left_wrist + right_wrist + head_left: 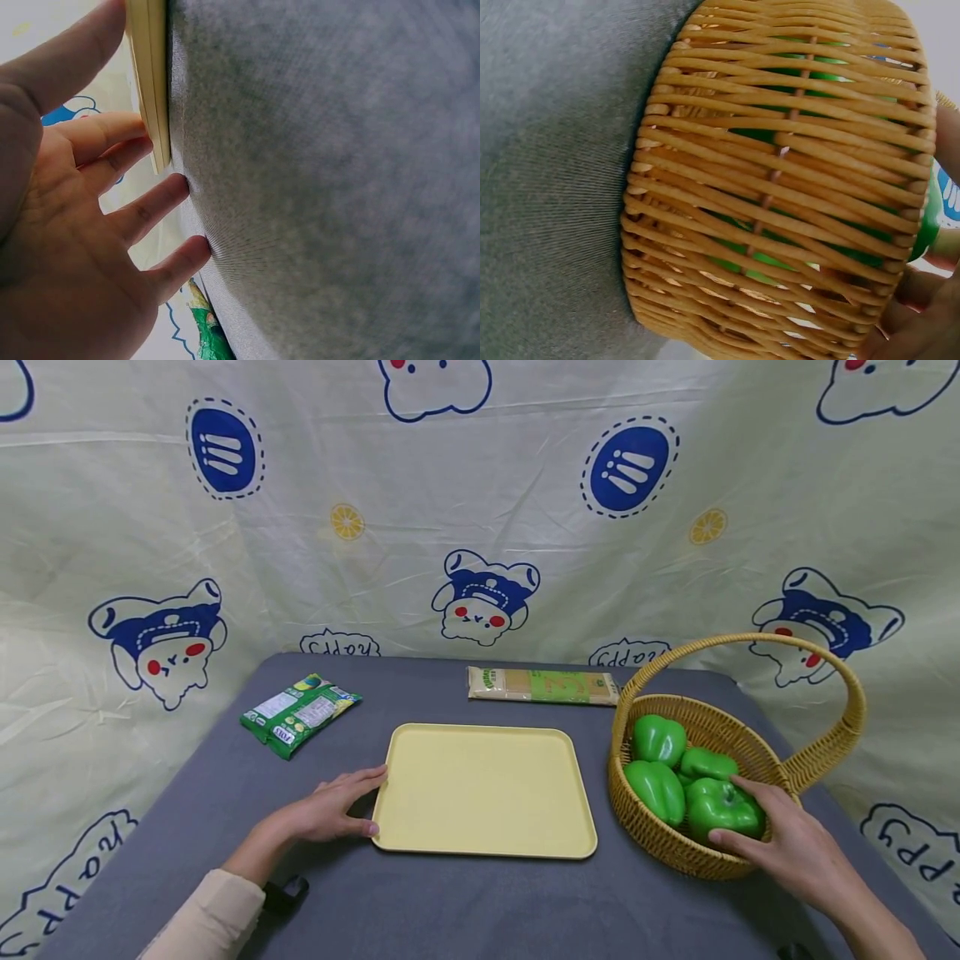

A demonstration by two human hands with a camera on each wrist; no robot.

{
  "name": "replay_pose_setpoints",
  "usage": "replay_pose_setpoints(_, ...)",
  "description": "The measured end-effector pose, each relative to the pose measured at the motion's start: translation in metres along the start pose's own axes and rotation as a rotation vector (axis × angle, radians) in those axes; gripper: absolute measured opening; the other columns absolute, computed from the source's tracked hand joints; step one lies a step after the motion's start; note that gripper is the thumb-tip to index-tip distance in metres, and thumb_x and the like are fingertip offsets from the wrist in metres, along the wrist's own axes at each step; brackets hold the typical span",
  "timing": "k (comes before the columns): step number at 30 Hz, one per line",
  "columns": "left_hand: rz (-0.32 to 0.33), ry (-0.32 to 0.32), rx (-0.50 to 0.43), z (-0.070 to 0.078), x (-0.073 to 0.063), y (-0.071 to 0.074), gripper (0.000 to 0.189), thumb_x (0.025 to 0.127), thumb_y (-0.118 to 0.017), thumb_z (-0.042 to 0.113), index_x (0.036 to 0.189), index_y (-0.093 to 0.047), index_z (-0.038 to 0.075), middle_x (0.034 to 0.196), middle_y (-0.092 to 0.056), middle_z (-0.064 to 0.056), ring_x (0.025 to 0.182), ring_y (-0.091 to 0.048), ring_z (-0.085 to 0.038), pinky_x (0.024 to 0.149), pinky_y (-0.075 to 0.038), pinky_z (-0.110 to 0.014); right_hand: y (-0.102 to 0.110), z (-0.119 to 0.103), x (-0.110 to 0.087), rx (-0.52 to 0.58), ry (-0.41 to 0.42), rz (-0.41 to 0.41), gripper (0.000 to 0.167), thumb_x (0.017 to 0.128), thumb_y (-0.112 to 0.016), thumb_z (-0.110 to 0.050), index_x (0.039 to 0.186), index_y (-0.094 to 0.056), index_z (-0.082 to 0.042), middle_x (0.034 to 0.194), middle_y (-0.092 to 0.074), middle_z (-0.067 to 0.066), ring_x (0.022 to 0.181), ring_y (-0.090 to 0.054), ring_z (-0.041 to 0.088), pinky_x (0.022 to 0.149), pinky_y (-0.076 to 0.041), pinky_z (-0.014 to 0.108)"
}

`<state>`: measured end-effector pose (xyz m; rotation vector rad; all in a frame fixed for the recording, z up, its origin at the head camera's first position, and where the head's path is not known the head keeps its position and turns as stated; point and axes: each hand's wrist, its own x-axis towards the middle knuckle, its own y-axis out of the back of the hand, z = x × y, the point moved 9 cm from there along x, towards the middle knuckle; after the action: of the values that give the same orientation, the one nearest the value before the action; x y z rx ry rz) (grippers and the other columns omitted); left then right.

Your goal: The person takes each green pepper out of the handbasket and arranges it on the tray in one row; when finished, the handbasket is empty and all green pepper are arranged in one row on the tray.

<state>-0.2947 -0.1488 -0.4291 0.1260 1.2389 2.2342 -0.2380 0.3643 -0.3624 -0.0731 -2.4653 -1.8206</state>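
Observation:
A pale yellow tray [483,789] lies flat on the table, with my left hand [333,806] at its left edge. In the left wrist view the thumb and the nearer fingertips touch the tray's rim [154,82], while the other fingertips [199,247] rest on the cloth. To the right stands a wicker basket [660,843] with several green bell peppers [658,741] in it. My right hand [798,843] reaches over the basket's rim and grips the front bell pepper [723,808] between thumb and fingers. The wicker hides part of these fingers in the right wrist view.
Green snack packets [300,714] lie at the back left of the grey table [420,910]. A long packet of dried noodles [543,686] lies behind the tray. The basket's tall handle [843,727] arches over its right side. A printed curtain [480,485] hangs behind.

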Motion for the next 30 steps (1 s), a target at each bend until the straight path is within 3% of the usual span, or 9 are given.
replay_pose_setpoints(17, -0.011, -0.002, 0.003, 0.003, -0.001, 0.000, 0.083, 0.083, -0.068, 0.043, 0.148, -0.029, 0.008, 0.156, -0.024, -0.013, 0.141, -0.022, -0.042, 0.101, -0.013, -0.073, 0.026, -0.024, -0.011, 0.028, 0.069, 0.176, 0.091, 0.076, -0.074, -0.050, 0.142, -0.035, -0.002, 0.126, -0.043, 0.032, 0.099, -0.047, 0.044, 0.071, -0.042, 0.056)
replay_pose_setpoints(24, -0.001, -0.004, 0.011, 0.002, -0.001, 0.000, 0.083, 0.082, -0.069, 0.042, 0.148, -0.030, 0.008, 0.156, -0.025, -0.013, 0.141, -0.022, -0.043, 0.102, -0.015, -0.071, 0.039, -0.044, -0.018, 0.020, 0.109, 0.244, 0.091, 0.073, -0.076, -0.048, 0.144, -0.035, -0.007, 0.124, -0.045, 0.028, 0.097, -0.046, 0.040, 0.070, -0.041, 0.055)
replay_pose_setpoints(30, -0.001, 0.006, 0.003, 0.001, -0.001, -0.001, 0.083, 0.082, -0.069, 0.042, 0.148, -0.030, 0.008, 0.156, -0.025, -0.012, 0.141, -0.021, -0.043, 0.103, -0.015, -0.070, 0.049, -0.064, -0.021, 0.052, 0.150, 0.252, 0.091, 0.073, -0.078, -0.045, 0.145, -0.034, -0.011, 0.128, -0.044, 0.027, 0.102, -0.046, 0.041, 0.073, -0.041, 0.058)
